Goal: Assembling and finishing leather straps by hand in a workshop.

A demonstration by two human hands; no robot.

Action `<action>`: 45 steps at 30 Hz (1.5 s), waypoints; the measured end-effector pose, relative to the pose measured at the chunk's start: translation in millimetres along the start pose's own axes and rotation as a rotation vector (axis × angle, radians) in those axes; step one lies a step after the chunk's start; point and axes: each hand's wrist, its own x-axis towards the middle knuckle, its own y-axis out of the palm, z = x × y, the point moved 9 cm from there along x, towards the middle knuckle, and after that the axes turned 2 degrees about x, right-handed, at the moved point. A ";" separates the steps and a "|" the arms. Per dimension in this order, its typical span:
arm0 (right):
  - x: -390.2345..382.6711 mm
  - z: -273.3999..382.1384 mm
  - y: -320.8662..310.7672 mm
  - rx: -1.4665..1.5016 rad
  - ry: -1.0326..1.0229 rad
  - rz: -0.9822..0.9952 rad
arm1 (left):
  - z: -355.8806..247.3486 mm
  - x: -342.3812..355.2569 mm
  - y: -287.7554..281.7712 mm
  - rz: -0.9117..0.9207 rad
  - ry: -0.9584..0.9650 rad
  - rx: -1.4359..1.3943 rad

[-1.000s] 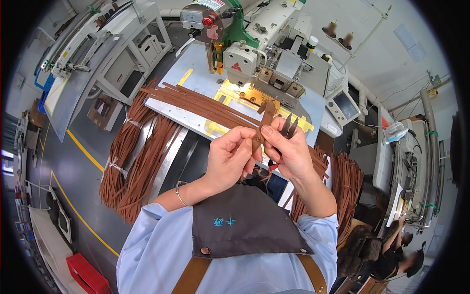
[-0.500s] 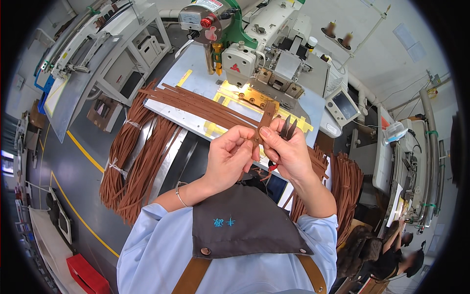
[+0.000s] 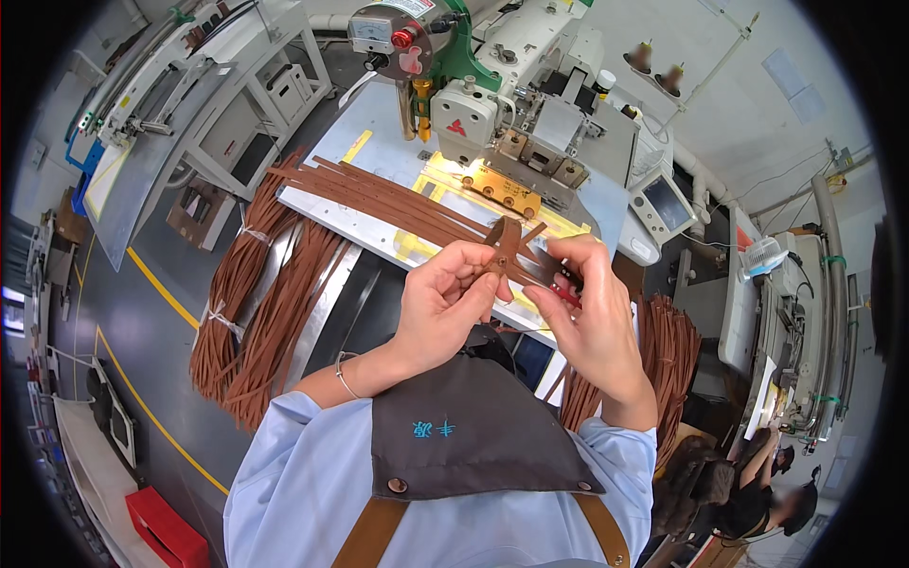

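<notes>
My left hand pinches a brown strap, which is bent into a loop with a small round spot where it crosses. My right hand is closed round a pair of thread snips with a red part showing. The snips' blades point left at the strap, close to my left fingertips; they are partly blurred, and I cannot tell whether they touch it. Just beyond my hands, long brown strips lie across the pale table of a sewing machine.
Tied bundles of brown strips hang at the table's left, and more strips hang at the right. A brass-coloured plate sits under the machine head. A control screen stands at the right. Another person works at the far lower right.
The snips have turned from pointing up between my right fingers to pointing left at the strap. The strap's upper part now shows as an open loop. My left hand has barely moved.
</notes>
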 end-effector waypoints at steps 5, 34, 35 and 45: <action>-1.1 18.4 -0.3 -0.147 -0.201 -0.056 | 1.4 -0.4 0.6 0.011 -0.011 0.012; -4.5 37.6 -0.7 -0.522 -0.415 -0.096 | 0.5 0.8 1.6 -0.024 0.010 0.088; -5.1 39.8 0.4 -0.548 -0.430 -0.104 | -0.9 1.0 1.9 -0.024 0.024 0.137; -3.6 10.9 6.8 -0.108 -0.265 -0.192 | 1.1 0.3 -3.0 -0.061 -0.002 0.073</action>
